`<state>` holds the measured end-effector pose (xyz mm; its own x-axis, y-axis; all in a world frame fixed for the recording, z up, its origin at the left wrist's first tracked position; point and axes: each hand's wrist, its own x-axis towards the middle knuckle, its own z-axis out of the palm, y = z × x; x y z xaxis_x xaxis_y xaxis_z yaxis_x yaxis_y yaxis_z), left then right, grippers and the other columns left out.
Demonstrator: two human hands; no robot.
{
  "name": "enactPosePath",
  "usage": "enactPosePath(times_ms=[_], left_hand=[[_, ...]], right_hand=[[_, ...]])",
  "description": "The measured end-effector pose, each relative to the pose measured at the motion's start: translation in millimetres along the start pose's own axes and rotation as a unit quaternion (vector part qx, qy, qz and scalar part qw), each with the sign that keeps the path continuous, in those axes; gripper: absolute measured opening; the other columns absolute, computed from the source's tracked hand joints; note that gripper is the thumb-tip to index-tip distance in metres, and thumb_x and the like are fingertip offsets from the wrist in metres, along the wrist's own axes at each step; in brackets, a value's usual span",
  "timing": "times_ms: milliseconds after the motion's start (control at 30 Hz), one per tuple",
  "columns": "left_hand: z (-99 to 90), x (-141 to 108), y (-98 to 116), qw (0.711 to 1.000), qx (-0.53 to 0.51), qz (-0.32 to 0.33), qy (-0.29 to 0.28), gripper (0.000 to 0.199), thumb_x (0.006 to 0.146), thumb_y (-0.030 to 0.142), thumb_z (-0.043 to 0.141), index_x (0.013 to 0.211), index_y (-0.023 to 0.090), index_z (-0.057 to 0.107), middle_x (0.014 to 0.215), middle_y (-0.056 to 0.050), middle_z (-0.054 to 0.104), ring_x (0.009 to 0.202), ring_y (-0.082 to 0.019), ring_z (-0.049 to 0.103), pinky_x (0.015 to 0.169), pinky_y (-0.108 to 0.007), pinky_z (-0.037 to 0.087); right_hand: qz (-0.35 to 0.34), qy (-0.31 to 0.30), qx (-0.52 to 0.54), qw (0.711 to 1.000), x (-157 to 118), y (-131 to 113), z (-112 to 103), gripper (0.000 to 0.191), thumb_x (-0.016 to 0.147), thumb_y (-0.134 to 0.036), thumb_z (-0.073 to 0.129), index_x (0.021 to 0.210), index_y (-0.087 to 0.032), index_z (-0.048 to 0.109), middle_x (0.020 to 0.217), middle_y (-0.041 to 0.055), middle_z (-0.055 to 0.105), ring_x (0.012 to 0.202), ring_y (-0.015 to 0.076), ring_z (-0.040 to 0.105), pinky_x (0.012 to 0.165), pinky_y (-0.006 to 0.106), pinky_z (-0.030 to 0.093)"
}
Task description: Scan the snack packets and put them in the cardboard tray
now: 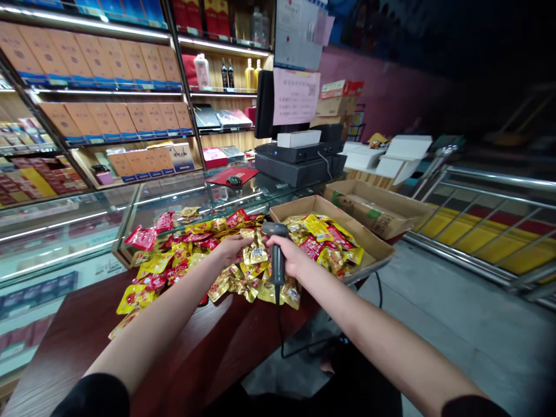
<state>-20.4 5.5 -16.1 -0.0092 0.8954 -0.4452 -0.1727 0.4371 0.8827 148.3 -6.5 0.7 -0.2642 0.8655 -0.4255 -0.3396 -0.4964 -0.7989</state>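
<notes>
My right hand [287, 255] is wrapped round the handle of a black barcode scanner [278, 263], its cable hanging down over the table edge. Just to its left, my left hand [234, 250] pinches a gold snack packet [255, 248] close to the scanner's head. Beneath and around both hands lies a loose pile of red, yellow and gold snack packets [158, 263] on a dark red-brown table [182, 341]. An open cardboard box [373, 249] to the right holds several more packets of the same kinds.
A second cardboard box [403, 211] stands behind the first. Further back are a glass counter [174, 191], a mouse [234, 180] on a red mat and a checkout terminal [299, 156]. Shelves of boxed goods [113, 121] line the left; a metal railing [490, 226] runs along the right.
</notes>
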Motion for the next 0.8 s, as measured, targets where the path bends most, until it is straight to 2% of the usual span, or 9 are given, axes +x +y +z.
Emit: enactPosePath(times_ms=[67,167,300,400,500,567,633,800], left_hand=[[14.6,-1.7,7.1,1.000,-0.006,0.003,-0.030,0.033,0.063,0.027,0.081,0.088,0.017,0.062,0.079,-0.002,0.068,0.062,-0.012,0.061,0.061,-0.026,0.053],[42.6,4.1,22.6,0.998,0.002,0.005,-0.062,0.029,0.068,0.028,0.078,0.089,0.016,0.063,0.080,-0.004,0.068,0.063,-0.013,0.062,0.061,-0.027,0.054],[90.3,24.4,51.4,0.996,0.009,-0.006,-0.090,0.014,0.081,0.027,0.064,0.088,0.015,0.063,0.078,-0.005,0.068,0.064,-0.013,0.063,0.063,-0.026,0.056],[123.6,40.6,72.7,0.993,0.002,0.010,-0.114,0.014,0.087,0.026,0.054,0.088,0.014,0.061,0.084,-0.007,0.067,0.070,-0.015,0.064,0.067,-0.029,0.056],[140.6,50.0,84.9,0.996,0.012,0.028,-0.086,0.015,0.087,0.028,0.054,0.091,0.015,0.060,0.095,-0.010,0.065,0.078,-0.018,0.065,0.070,-0.034,0.057],[139.5,51.2,85.8,0.997,0.029,0.025,-0.068,0.016,0.086,0.029,0.056,0.094,0.015,0.060,0.101,-0.011,0.063,0.080,-0.019,0.064,0.071,-0.036,0.057],[129.0,49.2,81.6,0.997,0.040,0.019,-0.067,0.018,0.086,0.029,0.056,0.096,0.015,0.060,0.104,-0.012,0.063,0.081,-0.020,0.064,0.071,-0.038,0.057],[75.2,31.5,59.5,0.998,0.055,0.015,-0.039,0.023,0.081,0.032,0.063,0.097,0.017,0.061,0.108,-0.012,0.063,0.083,-0.020,0.064,0.072,-0.038,0.056]], right_hand=[[0.029,-0.014,0.018,0.999,4.7,-22.7,-9.0,0.009,0.064,-0.010,0.054,0.070,-0.015,0.057,0.052,-0.0032,0.051,0.046,0.0082,0.045,0.046,0.020,0.037],[0.023,-0.011,0.010,1.000,8.1,-53.9,-27.5,0.007,0.064,-0.008,0.053,0.066,-0.015,0.054,0.051,-0.0024,0.050,0.045,0.0081,0.043,0.043,0.019,0.033],[-0.019,0.018,0.013,1.000,16.0,-95.1,-58.0,0.007,0.065,-0.008,0.051,0.063,-0.015,0.051,0.051,-0.0019,0.049,0.044,0.0077,0.041,0.042,0.018,0.030],[-0.067,0.050,0.025,0.996,20.7,-124.9,-79.4,0.007,0.066,-0.008,0.052,0.065,-0.015,0.052,0.050,-0.0034,0.048,0.045,0.0076,0.041,0.043,0.018,0.032],[-0.102,0.072,0.029,0.992,18.8,-144.4,-93.2,0.009,0.065,-0.007,0.053,0.069,-0.015,0.054,0.051,-0.0043,0.050,0.046,0.0071,0.042,0.045,0.018,0.033],[-0.102,0.073,0.026,0.992,15.0,-147.7,-96.0,0.011,0.064,-0.007,0.052,0.070,-0.015,0.056,0.052,-0.0038,0.050,0.048,0.0079,0.045,0.047,0.018,0.036],[-0.088,0.059,0.021,0.994,11.1,-142.8,-93.2,0.012,0.065,-0.008,0.051,0.072,-0.015,0.057,0.053,-0.0028,0.052,0.051,0.0094,0.048,0.050,0.020,0.041],[-0.026,-0.011,0.018,0.999,5.3,-102.9,-65.7,0.014,0.065,-0.008,0.052,0.075,-0.015,0.059,0.060,-0.0006,0.057,0.056,0.0111,0.055,0.057,0.022,0.047]])
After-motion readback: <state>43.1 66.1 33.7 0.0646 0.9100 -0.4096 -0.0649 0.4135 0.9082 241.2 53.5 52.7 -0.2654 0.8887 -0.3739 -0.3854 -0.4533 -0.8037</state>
